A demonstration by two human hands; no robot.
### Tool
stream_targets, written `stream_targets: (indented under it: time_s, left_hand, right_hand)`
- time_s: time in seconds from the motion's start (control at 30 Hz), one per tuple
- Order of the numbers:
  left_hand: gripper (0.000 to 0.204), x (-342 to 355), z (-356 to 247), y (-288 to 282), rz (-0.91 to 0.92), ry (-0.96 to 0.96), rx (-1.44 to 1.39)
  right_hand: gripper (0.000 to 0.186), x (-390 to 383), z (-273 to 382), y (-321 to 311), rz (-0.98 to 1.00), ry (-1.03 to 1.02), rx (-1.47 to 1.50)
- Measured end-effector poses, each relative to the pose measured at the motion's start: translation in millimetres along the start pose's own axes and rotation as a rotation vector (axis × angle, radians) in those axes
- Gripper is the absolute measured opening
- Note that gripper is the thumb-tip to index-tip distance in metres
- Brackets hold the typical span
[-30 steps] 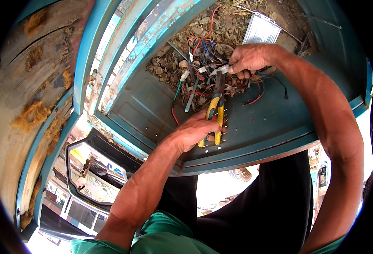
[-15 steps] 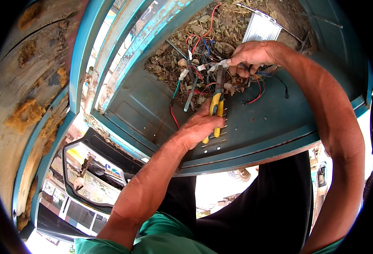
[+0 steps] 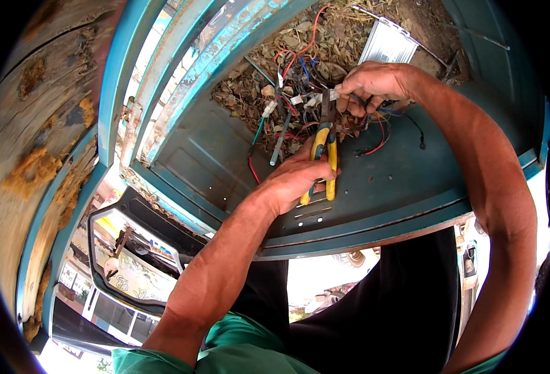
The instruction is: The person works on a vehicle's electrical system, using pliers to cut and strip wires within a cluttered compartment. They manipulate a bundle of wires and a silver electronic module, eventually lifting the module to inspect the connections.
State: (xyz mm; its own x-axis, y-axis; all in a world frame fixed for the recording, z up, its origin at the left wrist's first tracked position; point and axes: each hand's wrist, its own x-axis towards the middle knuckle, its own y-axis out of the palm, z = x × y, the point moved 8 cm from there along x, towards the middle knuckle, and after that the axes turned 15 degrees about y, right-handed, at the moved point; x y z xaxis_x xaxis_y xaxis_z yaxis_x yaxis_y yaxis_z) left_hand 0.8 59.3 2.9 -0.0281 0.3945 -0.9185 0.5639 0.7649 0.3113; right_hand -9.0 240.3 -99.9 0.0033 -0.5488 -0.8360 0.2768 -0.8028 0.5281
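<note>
My left hand (image 3: 294, 181) is wrapped round the yellow-and-black handles of a pair of pliers (image 3: 331, 153), whose dark jaws point away from me. The jaw tips meet a small pale wire connector (image 3: 333, 93). My right hand (image 3: 375, 84) pinches that connector from the right, with dark wire under its curled fingers. Just left of the jaws lies another white connector (image 3: 296, 100). Red wire (image 3: 313, 31) and other thin coloured wires spread around the hands over dry leaves. What exactly sits between the jaws is too small to make out.
A silver finned metal box (image 3: 387, 43) lies beyond my right hand. Dry leaves (image 3: 237, 93) cover part of the teal metal panel (image 3: 406, 174). Painted metal bars (image 3: 194, 93) and worn wood (image 3: 44, 143) stand at the left. A black-framed mirror-like panel (image 3: 138, 249) is below them.
The plier handles have spread further apart in my left hand, and the pliers have shifted slightly right. My right hand stays nearly in place at the connector.
</note>
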Motion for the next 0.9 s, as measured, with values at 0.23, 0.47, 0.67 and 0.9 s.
stream_targets:
  time_s: [0.23,0.47,0.67,0.9]
  left_hand:
    - [0.069,5.5,0.2,5.2,-0.003,0.052,0.025]
    - [0.065,8.9,13.1,2.9,-0.051,0.079,-0.149]
    - [0.065,4.1,9.9,3.0,-0.051,0.075,0.012]
    - [0.075,-11.5,-5.2,-0.1,0.066,0.005,-0.222]
  right_hand:
    - [0.043,-1.3,-0.3,0.7,-0.004,-0.004,0.035]
    - [0.04,-4.9,1.3,0.4,-0.033,0.006,0.06]
    - [0.038,-4.4,6.5,0.7,-0.079,-0.03,-0.151]
    - [0.034,-7.5,26.2,-12.5,-0.186,-0.194,-0.368]
